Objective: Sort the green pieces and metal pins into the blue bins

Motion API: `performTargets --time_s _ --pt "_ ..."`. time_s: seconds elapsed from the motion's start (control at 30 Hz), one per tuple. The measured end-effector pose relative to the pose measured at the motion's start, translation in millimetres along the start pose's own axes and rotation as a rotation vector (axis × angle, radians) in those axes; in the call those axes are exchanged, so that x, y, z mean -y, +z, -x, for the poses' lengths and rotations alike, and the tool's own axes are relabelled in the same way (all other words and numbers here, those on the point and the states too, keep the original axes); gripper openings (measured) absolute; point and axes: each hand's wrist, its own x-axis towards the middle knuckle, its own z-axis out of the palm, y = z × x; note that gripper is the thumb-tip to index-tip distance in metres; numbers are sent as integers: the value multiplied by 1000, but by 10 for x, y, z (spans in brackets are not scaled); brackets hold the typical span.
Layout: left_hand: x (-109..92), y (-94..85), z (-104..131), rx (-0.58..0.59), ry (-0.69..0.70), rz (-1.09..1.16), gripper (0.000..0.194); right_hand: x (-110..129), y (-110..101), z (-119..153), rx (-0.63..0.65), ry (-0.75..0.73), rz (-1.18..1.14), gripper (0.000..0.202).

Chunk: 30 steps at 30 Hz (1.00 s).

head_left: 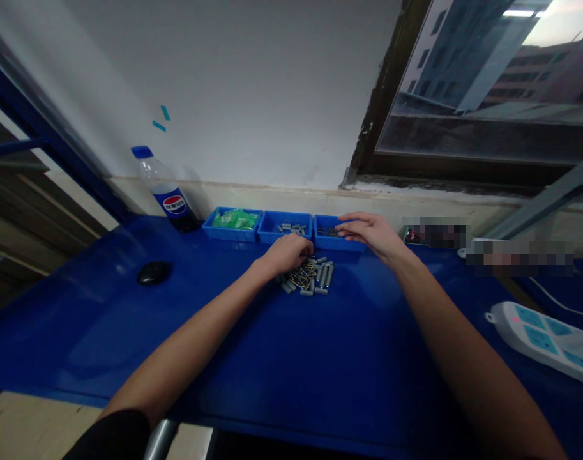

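Observation:
A pile of long thin screws [301, 277] mixed with grey cylindrical plugs [325, 275] lies on the blue table. My left hand [287, 253] is at the pile's far left side, fingers curled down; what they pinch, if anything, is hidden. Over the right blue bin [345, 243] reaches my right hand [369, 234], its fingers stretched out and slightly apart, the tips above screws [325, 231] inside. The middle blue bin [285, 237], just beyond my left hand, holds several grey plugs [291, 227]. In the left blue bin [231, 234] sits a green plastic packet [235, 219].
A cola bottle [172, 199] stands by the wall, left of the bins. A black computer mouse [154, 273] rests on the left of the table [291, 364]. On the right lies a white power strip [543, 335]. The wall and window [487, 96] bound the back.

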Motion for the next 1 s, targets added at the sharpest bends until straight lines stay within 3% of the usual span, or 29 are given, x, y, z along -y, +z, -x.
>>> performTargets --time_s 0.27,0.4,0.57,0.77,1.0 --pt "-109 6 34 73 37 -163 31 -31 33 17 85 43 19 26" --pt "-158 -48 37 46 38 -151 40 -44 42 26 110 60 44 25" --pt "-172 -172 0 -109 107 171 23 -65 20 8 133 62 55 24" --pt "-208 -217 -19 -299 -9 721 14 -28 52 44 211 95 68 21" --pt "-222 -220 -27 -342 -109 863 26 -12 158 110 316 78 -52 22"
